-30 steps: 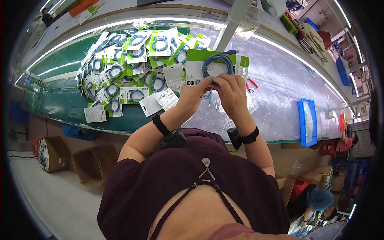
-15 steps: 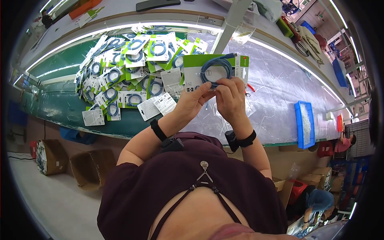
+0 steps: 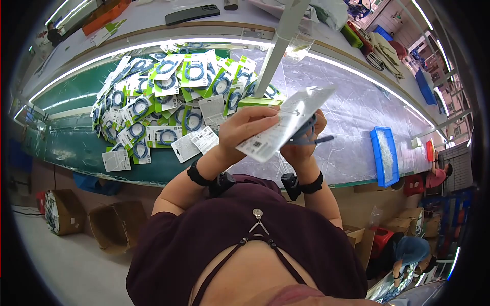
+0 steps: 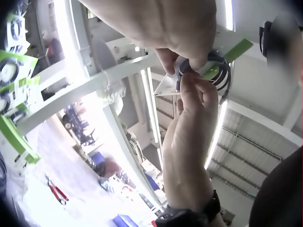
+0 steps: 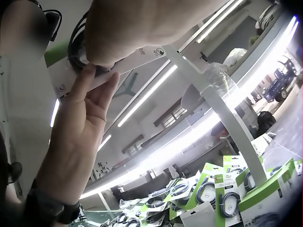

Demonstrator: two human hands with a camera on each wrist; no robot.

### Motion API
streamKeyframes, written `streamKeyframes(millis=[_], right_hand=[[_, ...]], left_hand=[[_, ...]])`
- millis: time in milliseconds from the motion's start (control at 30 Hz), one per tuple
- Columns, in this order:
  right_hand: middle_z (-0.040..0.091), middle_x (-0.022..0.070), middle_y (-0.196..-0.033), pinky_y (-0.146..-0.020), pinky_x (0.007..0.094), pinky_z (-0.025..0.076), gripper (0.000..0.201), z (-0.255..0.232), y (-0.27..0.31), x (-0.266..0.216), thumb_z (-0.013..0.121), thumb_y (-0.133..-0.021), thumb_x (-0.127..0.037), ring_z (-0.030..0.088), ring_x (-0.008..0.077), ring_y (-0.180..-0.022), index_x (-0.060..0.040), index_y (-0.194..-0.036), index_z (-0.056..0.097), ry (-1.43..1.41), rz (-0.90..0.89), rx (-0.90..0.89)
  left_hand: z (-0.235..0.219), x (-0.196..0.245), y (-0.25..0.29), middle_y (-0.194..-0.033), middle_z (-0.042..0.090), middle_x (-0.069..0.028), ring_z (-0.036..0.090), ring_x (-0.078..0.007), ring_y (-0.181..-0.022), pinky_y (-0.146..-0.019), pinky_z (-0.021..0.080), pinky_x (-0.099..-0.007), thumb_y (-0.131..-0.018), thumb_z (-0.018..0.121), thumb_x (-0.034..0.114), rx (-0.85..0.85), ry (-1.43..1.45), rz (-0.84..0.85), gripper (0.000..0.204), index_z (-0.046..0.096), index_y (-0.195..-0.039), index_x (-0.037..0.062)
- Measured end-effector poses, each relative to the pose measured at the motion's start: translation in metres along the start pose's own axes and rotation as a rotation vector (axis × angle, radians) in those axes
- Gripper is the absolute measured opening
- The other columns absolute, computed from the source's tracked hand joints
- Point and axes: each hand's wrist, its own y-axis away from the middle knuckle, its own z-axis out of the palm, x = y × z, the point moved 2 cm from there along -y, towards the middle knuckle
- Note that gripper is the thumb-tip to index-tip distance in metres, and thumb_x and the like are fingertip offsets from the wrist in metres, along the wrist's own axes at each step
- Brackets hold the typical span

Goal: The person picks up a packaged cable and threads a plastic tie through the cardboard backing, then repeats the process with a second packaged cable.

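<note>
In the head view a white and green card (image 3: 290,122) is held up, tilted, its printed back partly facing up. A coiled blue cable (image 3: 306,133) hangs on its far side. The left hand (image 3: 247,130) grips the card's left edge. The right hand (image 3: 302,148) pinches the cable and card from the right. In the left wrist view the right hand's fingers (image 4: 190,90) pinch a dark part of the cable. The right wrist view shows the left hand (image 5: 78,113) at the card's lower edge, with the cable coil (image 5: 75,47) beside the right hand.
A heap of carded cables (image 3: 168,97) covers the green table's left part. Red-handled pliers (image 4: 57,190) lie on the table. A blue tray (image 3: 384,155) stands at the right, and a white post (image 3: 278,51) rises behind the hands. A black phone (image 3: 192,15) lies on the shelf.
The card has turned from facing the camera with its cable front to a steep tilt showing its back. The left hand has shifted onto its edge, and the right hand has turned with it.
</note>
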Motion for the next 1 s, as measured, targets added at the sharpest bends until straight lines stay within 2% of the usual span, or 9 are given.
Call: streamKeyframes(millis=[33, 200, 333, 433, 600, 733, 833, 867, 1000], right_hand=[[0.057, 0.0044, -0.113, -0.095, 0.0407, 0.033, 0.025, -0.001, 0.003, 0.000, 0.070, -0.073, -0.013, 0.048, 0.0231, -0.098, -0.0134, -0.097, 0.063, -0.053, 0.036, 0.049], [0.057, 0.0044, -0.113, -0.096, 0.0404, 0.033, 0.026, -0.004, 0.006, -0.002, 0.071, -0.073, -0.014, 0.048, 0.0222, -0.101, -0.0131, -0.098, 0.063, -0.044, 0.043, 0.019], [0.058, 0.0043, -0.113, -0.096, 0.0401, 0.034, 0.027, -0.007, 0.007, -0.004, 0.071, -0.073, -0.015, 0.048, 0.0212, -0.104, -0.0128, -0.099, 0.063, -0.039, 0.051, -0.008], [0.058, 0.0043, -0.113, -0.097, 0.0398, 0.034, 0.028, -0.009, 0.007, -0.005, 0.072, -0.073, -0.015, 0.048, 0.0205, -0.106, -0.0126, -0.100, 0.064, -0.037, 0.063, -0.022], [0.059, 0.0042, -0.113, -0.098, 0.0395, 0.035, 0.030, -0.012, 0.005, -0.006, 0.073, -0.073, -0.017, 0.049, 0.0193, -0.109, -0.0122, -0.101, 0.064, -0.038, 0.082, -0.045], [0.059, 0.0042, -0.113, -0.098, 0.0392, 0.036, 0.031, -0.014, -0.003, -0.009, 0.073, -0.073, -0.018, 0.049, 0.0186, -0.112, -0.0120, -0.102, 0.064, -0.042, 0.059, -0.063], [0.066, 0.0097, -0.094, -0.080, 0.0332, 0.048, 0.034, -0.016, -0.020, -0.018, 0.075, -0.073, -0.019, 0.061, 0.0235, -0.093, -0.0058, -0.101, 0.062, 0.160, 0.005, -0.034], [0.066, 0.0097, -0.094, -0.080, 0.0332, 0.048, 0.034, -0.014, -0.021, -0.019, 0.075, -0.073, -0.019, 0.061, 0.0235, -0.093, -0.0058, -0.101, 0.062, 0.158, -0.003, -0.030], [0.064, 0.0085, -0.096, -0.084, 0.0339, 0.047, 0.034, -0.001, -0.009, -0.014, 0.071, -0.077, -0.020, 0.060, 0.0221, -0.094, -0.0061, -0.106, 0.059, -0.259, 0.350, 0.053]], left_hand=[[-0.001, 0.004, -0.002, -0.108, 0.060, -0.0133, 0.061, -0.0292, -0.100, -0.085, 0.053, -0.0315, -0.069, 0.070, -0.001, -0.011, 0.010, 0.073, 0.039, 0.066, -0.106, 0.0076], [-0.009, 0.009, -0.011, -0.112, 0.057, -0.0120, 0.059, -0.0287, -0.106, -0.087, 0.053, -0.0327, -0.071, 0.070, 0.001, -0.098, -0.047, 0.176, 0.038, 0.066, -0.108, 0.0109], [-0.012, 0.014, -0.016, -0.113, 0.053, -0.0174, 0.058, -0.0365, -0.107, -0.090, 0.052, -0.0407, -0.067, 0.074, -0.003, -0.187, -0.080, 0.281, 0.041, 0.063, -0.105, 0.0035], [-0.013, 0.015, -0.019, -0.114, 0.053, -0.0117, 0.058, -0.0297, -0.108, -0.089, 0.053, -0.0331, -0.071, 0.071, 0.001, -0.155, -0.078, 0.255, 0.039, 0.066, -0.108, 0.0120], [-0.009, 0.016, -0.017, -0.115, 0.053, -0.0132, 0.059, -0.0302, -0.107, -0.087, 0.053, -0.0335, -0.071, 0.072, 0.002, -0.089, 0.038, 0.207, 0.039, 0.065, -0.108, 0.0100], [-0.008, 0.014, -0.023, -0.114, 0.053, -0.0159, 0.061, -0.0301, -0.102, -0.085, 0.054, -0.0332, -0.070, 0.074, 0.003, 0.039, 0.036, 0.207, 0.038, 0.064, -0.107, 0.0057], [-0.005, 0.007, -0.025, -0.114, 0.054, -0.0181, 0.062, -0.0293, -0.099, -0.083, 0.054, -0.0325, -0.070, 0.074, 0.003, 0.078, 0.063, 0.188, 0.038, 0.063, -0.106, 0.0020], [-0.005, 0.005, -0.027, -0.114, 0.054, -0.0181, 0.062, -0.0293, -0.099, -0.083, 0.054, -0.0325, -0.070, 0.074, 0.003, 0.082, 0.058, 0.195, 0.038, 0.063, -0.106, 0.0020], [-0.006, 0.002, -0.027, -0.113, 0.055, -0.0187, 0.063, -0.0293, -0.098, -0.082, 0.054, -0.0323, -0.070, 0.073, 0.002, 0.149, 0.071, 0.172, 0.038, 0.063, -0.107, 0.0007]])
